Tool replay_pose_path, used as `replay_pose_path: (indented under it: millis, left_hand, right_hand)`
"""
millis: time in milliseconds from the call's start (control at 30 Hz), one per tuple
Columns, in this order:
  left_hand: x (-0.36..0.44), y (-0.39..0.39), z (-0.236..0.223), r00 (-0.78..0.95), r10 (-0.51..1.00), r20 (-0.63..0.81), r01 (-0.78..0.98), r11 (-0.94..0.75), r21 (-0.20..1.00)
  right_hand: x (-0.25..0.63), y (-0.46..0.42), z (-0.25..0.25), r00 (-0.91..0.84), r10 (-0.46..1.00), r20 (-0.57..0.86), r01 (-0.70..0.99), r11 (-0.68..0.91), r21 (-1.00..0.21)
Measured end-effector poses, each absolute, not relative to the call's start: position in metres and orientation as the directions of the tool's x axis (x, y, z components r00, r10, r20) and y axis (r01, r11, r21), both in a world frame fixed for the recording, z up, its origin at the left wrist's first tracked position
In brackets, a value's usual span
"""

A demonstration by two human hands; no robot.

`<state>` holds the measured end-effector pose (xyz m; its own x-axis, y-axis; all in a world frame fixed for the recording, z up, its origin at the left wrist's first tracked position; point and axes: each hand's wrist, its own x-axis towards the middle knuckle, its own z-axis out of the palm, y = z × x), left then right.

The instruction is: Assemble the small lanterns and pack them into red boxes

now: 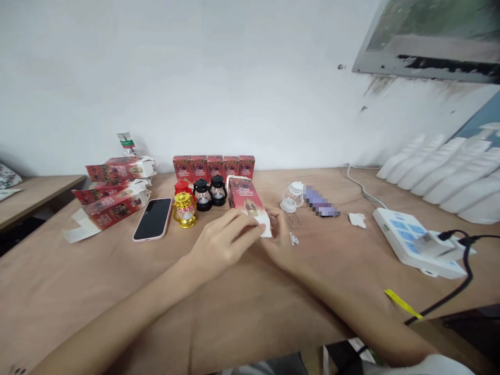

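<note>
A red printed carton (245, 194) with a white end flap is held between my two hands over the middle of the table. My left hand (224, 237) is closed on its near end, fingers at the white flap. On the other side, my right hand (278, 237) grips the same end, its fingers partly hidden by the carton. Left of the carton stand a gold mini lantern (185, 211), a red lantern (183, 186) and two black lanterns (202, 195). A white lantern (294, 196) is to the right, with bent wire pieces (295, 221) near it.
Several closed red boxes (214, 167) stand in a row near the wall. Opened cartons (115, 198) pile up at left beside a phone (153, 220). A pixelated purple item (320, 202), a power strip (420, 242) with cables and white bottles (449, 174) lie right.
</note>
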<state>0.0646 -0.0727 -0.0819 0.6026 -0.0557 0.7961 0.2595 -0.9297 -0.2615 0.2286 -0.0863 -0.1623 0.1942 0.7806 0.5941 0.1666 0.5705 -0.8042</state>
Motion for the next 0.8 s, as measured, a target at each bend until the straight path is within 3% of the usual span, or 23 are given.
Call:
replay_pose_path:
  millis: [267, 500, 700, 800]
  left_hand:
    - [0.056, -0.066, -0.073, 0.601, 0.095, 0.793, 0.26, -0.962, -0.082]
    - [0.066, -0.068, -0.087, 0.595, 0.076, 0.8, 0.169, -0.985, -0.033]
    - [0.068, -0.071, -0.093, 0.468, 0.107, 0.877, 0.35, -0.934, -0.073]
    - [0.069, -0.073, -0.094, 0.483, 0.115, 0.868, 0.407, -0.907, -0.107]
  right_hand:
    - [0.229, -0.093, -0.163, -0.04, 0.766, 0.642, 0.241, 0.631, -0.737]
    - [0.225, -0.094, -0.173, 0.094, 0.752, 0.652, 0.224, 0.622, -0.75]
    - [0.215, -0.095, -0.167, 0.254, 0.686, 0.682, 0.132, 0.674, -0.727]
    - [0.211, -0.096, -0.167, 0.323, 0.738, 0.592, 0.039, 0.615, -0.788]
